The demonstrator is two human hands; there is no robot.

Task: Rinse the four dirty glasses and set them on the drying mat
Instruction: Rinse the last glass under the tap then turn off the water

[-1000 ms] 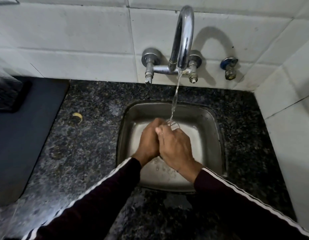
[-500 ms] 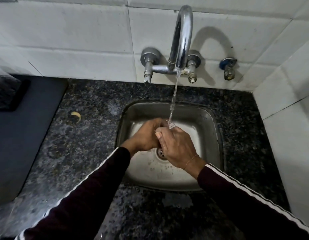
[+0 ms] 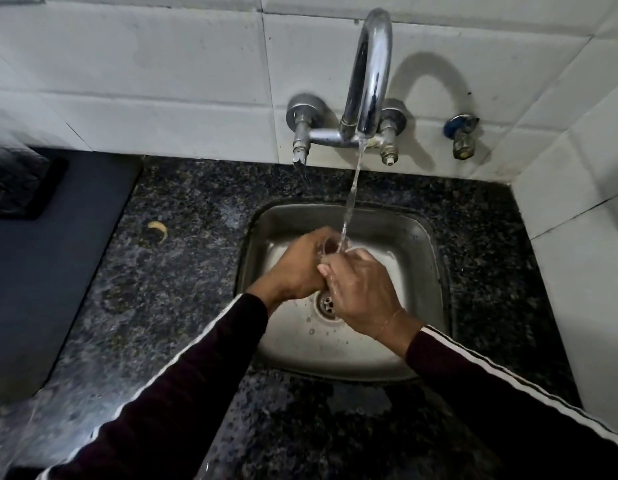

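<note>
Catching the stream from the tap [image 3: 370, 74], a clear glass [image 3: 330, 244] sits at the centre of the frame over the steel sink [image 3: 422, 244], only its rim and upper wall showing between the two hands. The left hand [image 3: 300, 268] curls its grip round the glass from the left. The right hand [image 3: 361, 289] wraps it from the right, fingers bent over the wall and touching the left hand. A dark drying mat [image 3: 41, 271] lies on the speckled tabletop [image 3: 179, 289] at the left edge.
</note>
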